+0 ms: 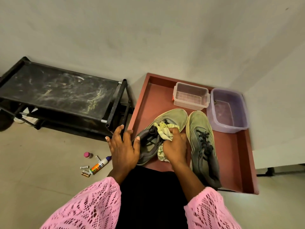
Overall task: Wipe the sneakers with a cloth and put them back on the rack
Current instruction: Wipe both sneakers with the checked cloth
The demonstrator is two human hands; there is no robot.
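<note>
Two grey-green sneakers lie in a dark red tray (231, 156) on the floor. My left hand (123, 149) grips the heel collar of the left sneaker (173, 116), thumb inside its opening. My right hand (175, 148) holds a bunched yellowish cloth (162, 129) against that sneaker's laces and tongue. The right sneaker (202, 142) lies beside it, toe pointing away, untouched. A black shoe rack (57, 90) with a dusty, scuffed top shelf stands to the left against the wall.
A clear plastic box (189, 95) and a purple tub (228, 109) sit at the tray's far end. On the floor, left of my hands, lie a marker (100, 165), several batteries (85, 172) and a small pink-capped bottle (87, 155). White shoes show under the rack.
</note>
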